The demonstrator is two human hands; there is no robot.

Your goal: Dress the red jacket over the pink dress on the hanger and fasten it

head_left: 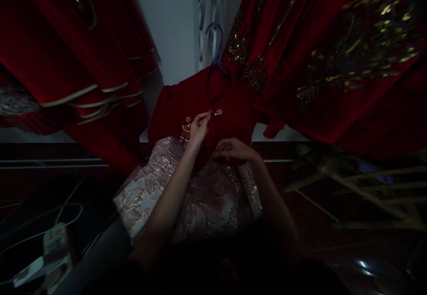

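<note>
A dark red top (187, 94) hangs on a purple hanger (218, 52) before me. My left hand (199, 130) is closed in a pinch at its chest, on one end of a beaded flower ornament (218, 112). Beside that wrist, a fan-shaped beaded ornament (185, 130) with hanging tassels lies on the red cloth. Lower down, my right hand (233, 148) is also closed, fingertips together near small beads (215, 154); what it grips is too dark to make out. Pinkish brocade cloth (150, 183) with a shiny raised pattern spreads below both hands.
Red garments with pale trim (80, 94) hang at left, and red cloth with gold sequins (373, 41) at right. A metal chain (213, 1) holds the hanger against a pale wall. A wooden rack (367, 192) is at lower right; a power strip (55, 246) with cables, lower left.
</note>
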